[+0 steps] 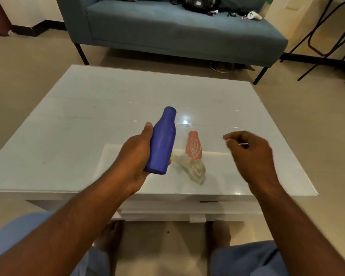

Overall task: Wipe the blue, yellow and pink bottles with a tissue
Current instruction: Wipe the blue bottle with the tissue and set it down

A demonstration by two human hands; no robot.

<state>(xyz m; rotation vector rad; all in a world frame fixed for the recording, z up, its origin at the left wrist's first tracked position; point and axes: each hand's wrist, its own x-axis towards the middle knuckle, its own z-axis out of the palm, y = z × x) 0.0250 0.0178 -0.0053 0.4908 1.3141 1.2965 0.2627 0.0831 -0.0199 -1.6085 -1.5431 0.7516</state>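
Note:
My left hand (135, 156) grips the blue bottle (162, 142) by its lower body and holds it tilted above the white table (68, 126), neck pointing away. Only a sliver of the yellow bottle (172, 155) shows behind the blue bottle's base. Just right of the blue bottle, the pink bottle (194, 145) stands on the table. A crumpled tissue (193, 169) lies in front of the pink one. My right hand (249, 154) hovers to the right of the pink bottle, fingers loosely curled, holding nothing.
A blue-grey sofa (167, 30) with a black bag and small items stands beyond the table. Black metal legs of a stand (327, 36) rise at the right. The table's near edge (167, 196) is close to my knees and bare feet.

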